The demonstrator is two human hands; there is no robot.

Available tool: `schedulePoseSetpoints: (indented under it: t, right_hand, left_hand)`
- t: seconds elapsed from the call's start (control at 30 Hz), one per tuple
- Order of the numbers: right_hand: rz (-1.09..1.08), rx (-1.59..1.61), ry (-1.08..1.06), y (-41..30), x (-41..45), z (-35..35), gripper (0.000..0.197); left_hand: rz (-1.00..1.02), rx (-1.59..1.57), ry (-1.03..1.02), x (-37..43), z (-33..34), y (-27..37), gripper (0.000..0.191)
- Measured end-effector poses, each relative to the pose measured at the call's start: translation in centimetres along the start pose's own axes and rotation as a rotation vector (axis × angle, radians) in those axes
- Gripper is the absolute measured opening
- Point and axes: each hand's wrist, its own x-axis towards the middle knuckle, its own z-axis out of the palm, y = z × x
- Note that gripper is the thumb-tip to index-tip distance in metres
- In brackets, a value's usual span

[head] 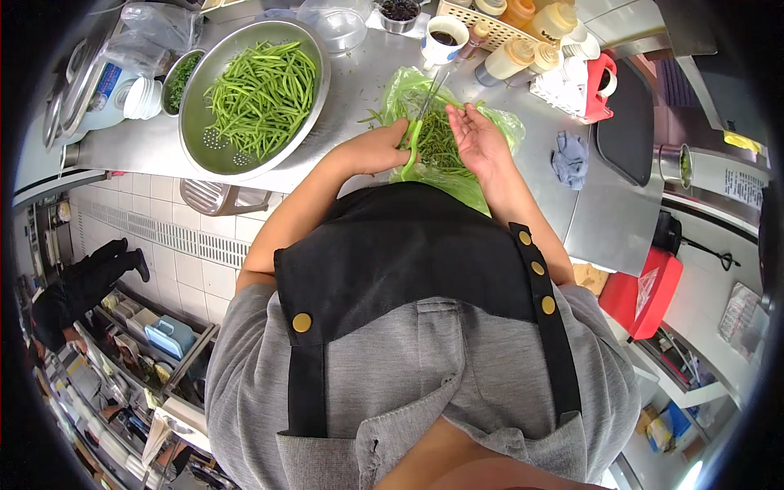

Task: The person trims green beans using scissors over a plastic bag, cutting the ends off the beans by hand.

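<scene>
My left hand [378,149] grips scissors with green handles [414,147], their metal blades pointing up and away from me. My right hand [481,139] is palm up beside the blades, with a green bean [467,105] at its curled fingertips. Below both hands lies an opened light-green plastic bag [507,125], holding a heap of short green bean trimmings [442,142]. To the left, a large steel colander [199,138] holds a pile of long green beans [263,98].
A white cup of dark liquid [443,38], squeeze bottles [511,58] and a red-sided holder [599,92] stand beyond the bag. A blue-grey cloth [569,160] lies right. Left are a bowl of chopped greens [181,79] and a plastic stool [214,197]. Another person [92,269] stands behind left.
</scene>
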Motion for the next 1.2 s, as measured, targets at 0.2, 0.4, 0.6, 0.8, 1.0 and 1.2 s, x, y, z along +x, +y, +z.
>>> schedulePoseSetpoints:
  t: [0.2,0.4,0.6,0.8,1.0,1.2]
  right_hand:
    - [0.002,-0.010,0.032,1.1,0.5,-0.7,0.010]
    - [-0.292,-0.630,0.032,1.1,1.8,-0.5,0.019]
    - [-0.411,-2.067,0.020,1.7,0.7,1.1,0.041]
    - [-0.445,-2.083,-0.013,2.1,2.6,-1.0,0.039]
    - [-0.203,-1.420,-0.216,-0.1,3.5,-3.1,0.033]
    - [0.069,-0.998,-0.116,-1.3,1.1,-2.2,0.035]
  left_hand:
    - [0.017,-0.014,0.025,0.1,0.3,0.0,0.053]
    - [-0.170,-0.142,-0.156,-1.6,-1.1,-1.2,0.057]
    - [-0.168,-0.165,-0.071,-2.2,-1.7,-3.3,0.058]
    - [-0.088,-0.153,-0.016,-2.8,-1.2,-3.2,0.062]
    - [-0.182,-0.124,-0.097,-3.1,-1.5,-3.1,0.055]
    - [-0.103,-0.081,-0.082,-2.7,-0.8,-3.1,0.058]
